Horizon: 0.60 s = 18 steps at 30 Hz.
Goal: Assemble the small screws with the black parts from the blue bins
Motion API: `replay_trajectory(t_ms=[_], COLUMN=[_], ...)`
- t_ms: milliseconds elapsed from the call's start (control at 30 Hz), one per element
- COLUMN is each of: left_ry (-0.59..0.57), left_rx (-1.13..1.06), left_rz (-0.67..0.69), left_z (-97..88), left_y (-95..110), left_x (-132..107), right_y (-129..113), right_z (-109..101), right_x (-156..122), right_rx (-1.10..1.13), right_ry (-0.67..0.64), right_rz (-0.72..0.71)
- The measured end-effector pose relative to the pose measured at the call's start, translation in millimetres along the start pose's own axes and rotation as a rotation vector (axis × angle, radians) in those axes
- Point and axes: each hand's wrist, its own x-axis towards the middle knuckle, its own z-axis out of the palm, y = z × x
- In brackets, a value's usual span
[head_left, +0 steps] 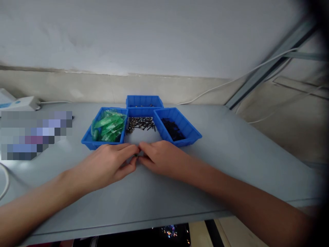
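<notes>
My fingertips meet over the grey table [231,151], and pinched between them is a tiny dark part [136,156], too small to make out beyond a dark speck with a hint of green; it sits just above the tabletop, right in front of the trays. My left hand [110,164] lies palm down with the thumb and forefinger closed toward that speck. My right hand [161,157] comes in from the other side with its fingertips closed against the same spot, so both hands touch each other there. I cannot tell which hand actually bears the piece.

Just beyond my knuckles a loose heap of small dark screws [141,124] lies on the bare table between two blue plastic trays. The left tray [88,141] is filled with clear green plastic bags [110,125], heaped and glossy. The right tray [191,132] holds a scatter of small black parts [172,129]. A third blue tray [144,101] stands behind them, touching both, near the wall. At the far left edge sits a white device [17,102] with a cable, and a white cord [231,80] runs along the wall on the right.
</notes>
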Motion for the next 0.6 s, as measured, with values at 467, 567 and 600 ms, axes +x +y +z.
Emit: replay_trajectory(t_ms=[467, 567, 600], left_ry=[-0.091, -0.099, -0.103], left_rx=[0.178, 0.178, 0.177], left_rz=[-0.043, -0.031, -0.034], left_z=[-1.8, -1.4, -1.0], left_y=[0.5, 0.3, 0.4], left_x=[1.5, 1.8, 1.8], right_y=[-3.5, -3.1, -3.1], right_z=[-2.9, -1.5, -1.5], right_x=[-1.2, -0.5, -0.3], right_rx=[-0.019, -0.035, -0.044], right_ry=[0.029, 0.010, 0.003], right_rz=[-0.018, -0.029, -0.029])
